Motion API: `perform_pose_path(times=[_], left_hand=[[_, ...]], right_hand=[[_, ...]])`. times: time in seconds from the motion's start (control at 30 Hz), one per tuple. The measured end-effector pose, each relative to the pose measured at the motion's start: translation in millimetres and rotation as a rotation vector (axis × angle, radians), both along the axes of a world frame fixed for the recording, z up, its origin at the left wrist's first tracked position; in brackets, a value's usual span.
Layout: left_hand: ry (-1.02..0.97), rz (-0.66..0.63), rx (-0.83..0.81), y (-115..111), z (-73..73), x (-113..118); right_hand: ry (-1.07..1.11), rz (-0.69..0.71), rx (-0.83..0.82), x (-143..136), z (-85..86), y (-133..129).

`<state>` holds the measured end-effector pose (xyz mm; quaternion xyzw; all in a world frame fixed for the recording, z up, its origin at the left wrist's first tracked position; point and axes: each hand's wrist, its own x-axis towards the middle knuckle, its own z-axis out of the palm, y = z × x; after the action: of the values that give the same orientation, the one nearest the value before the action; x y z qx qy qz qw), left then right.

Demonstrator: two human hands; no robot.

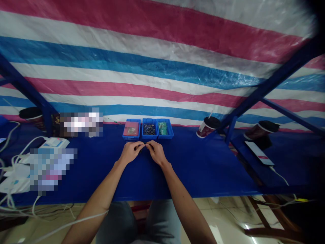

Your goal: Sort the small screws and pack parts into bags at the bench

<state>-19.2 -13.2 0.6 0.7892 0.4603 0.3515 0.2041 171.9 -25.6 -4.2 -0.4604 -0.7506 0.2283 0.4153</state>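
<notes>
Metal pieces (149, 129), thin and loose, in the middle blue bin (149, 137) on the counter (193, 162).
Head view: pieces lie jumbled, no shared long axis, just beyond both hands; right hand (157, 152) is nearer. It and the left hand (130, 151) are each pinched closed, meeting or nearly so; any gripped item is too small to tell.

The person's left hand (130, 152) and right hand (156, 152) are ungloved, with slender fingers and narrow wrists, and the left forearm (101, 191) and right forearm (181, 191) are bare to the lower edge of the view, the right one bearing a small dark spot. The legs wear faded grey-blue trousers (164, 217), probably denim, creased over the thighs, while a sliver of paler cloth (146, 241) at the lap may be a shirt hem, too dim to make out properly
</notes>
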Motion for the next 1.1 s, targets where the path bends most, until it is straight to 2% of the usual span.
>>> perform_pose_path(times=[0.33, 0.7, 0.93, 1.1], left_hand=[[0.010, 0.003, -0.014, -1.0, 2.4, 0.1], [0.007, 0.003, -0.008, -1.9, 4.3, 0.5], [0.007, 0.000, 0.007, -0.9, 1.4, 1.7], [0.011, 0.002, -0.002, -0.8, 2.1, 0.8]], right_hand=[[0.070, 0.024, -0.015, -0.8, 0.1, 0.0], [-0.031, 0.025, 0.018, -1.1, 3.8, -2.5], [-0.167, -0.026, 0.022, -2.9, -4.1, 0.7], [-0.123, -0.004, -0.033, -0.6, -3.2, 0.8]])
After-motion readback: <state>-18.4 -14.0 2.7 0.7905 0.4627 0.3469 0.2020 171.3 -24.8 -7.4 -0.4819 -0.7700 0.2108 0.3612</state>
